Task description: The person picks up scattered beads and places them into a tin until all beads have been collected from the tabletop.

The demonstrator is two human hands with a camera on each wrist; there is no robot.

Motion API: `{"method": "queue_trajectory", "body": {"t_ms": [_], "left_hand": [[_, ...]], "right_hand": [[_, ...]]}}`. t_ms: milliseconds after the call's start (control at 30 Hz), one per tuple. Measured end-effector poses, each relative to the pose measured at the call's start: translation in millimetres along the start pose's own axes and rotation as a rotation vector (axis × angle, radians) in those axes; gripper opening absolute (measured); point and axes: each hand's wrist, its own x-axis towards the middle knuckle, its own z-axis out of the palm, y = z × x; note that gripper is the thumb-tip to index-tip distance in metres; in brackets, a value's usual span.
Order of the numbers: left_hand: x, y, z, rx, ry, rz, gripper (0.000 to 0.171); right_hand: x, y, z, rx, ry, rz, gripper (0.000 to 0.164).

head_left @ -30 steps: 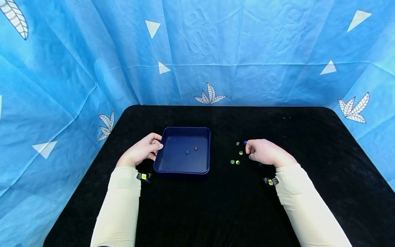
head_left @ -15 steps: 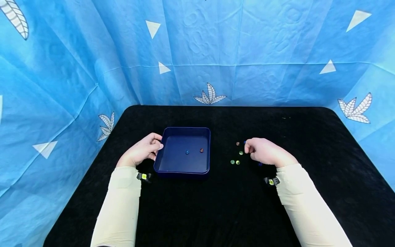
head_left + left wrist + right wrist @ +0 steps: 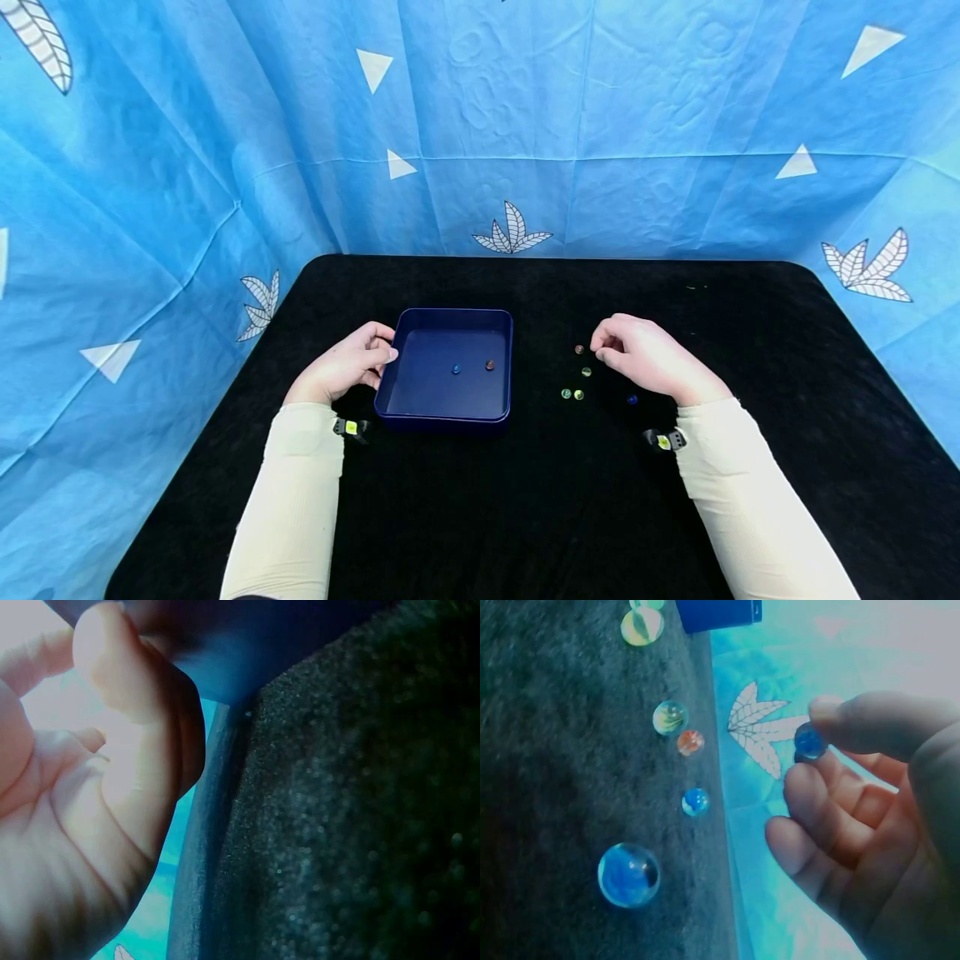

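My left hand (image 3: pixel 348 363) holds the left side of a square dark blue tray (image 3: pixel 442 417), its thumb at the rim. In the left wrist view the thumb (image 3: pixel 112 660) lies against the tray's dark wall (image 3: pixel 247 645). Inside the tray are a blue marble (image 3: pixel 456 368) and an orange-brown marble (image 3: pixel 490 365). My right hand (image 3: pixel 648 354) pinches a small blue marble (image 3: pixel 810 741) between thumb and fingertips, above the table. To its left lie an orange marble (image 3: pixel 579 350) and several green-yellow marbles (image 3: pixel 587 372).
A dark blue marble (image 3: pixel 632 399) lies below the right hand on the black-covered table (image 3: pixel 525 517). Another blue marble (image 3: pixel 695 801) shows on the table in the right wrist view, hidden by the hand in the head view. A blue patterned curtain (image 3: pixel 637 125) stands behind.
The right hand has risen from the table with the blue marble, its fingers moving up and slightly left. The orange-brown marble in the tray has rolled right. The left hand keeps its place.
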Motion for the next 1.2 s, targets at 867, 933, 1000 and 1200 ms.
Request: {"method": "queue_trajectory", "body": {"t_ms": [867, 933, 1000, 1200], "left_hand": [[3.0, -2.6, -0.3, 0.009, -0.007, -0.007, 0.044], [2.3, -2.2, -0.7, 0.012, -0.009, -0.007, 0.044], [1.9, -2.4, -1.2, 0.016, -0.009, -0.006, 0.043], [1.3, -2.2, -1.1, 0.013, -0.007, 0.0, 0.041]], "right_hand": [[38.5, -79.6, 23.6, 0.018, 0.022, -0.195, 0.006], [41.5, -84.8, 30.5, 0.017, 0.002, -0.207, 0.01], [44.3, -89.6, 37.5, 0.001, -0.009, -0.234, 0.013], [49.8, -108.9, 51.4, -0.035, -0.047, -0.298, 0.015]]}}
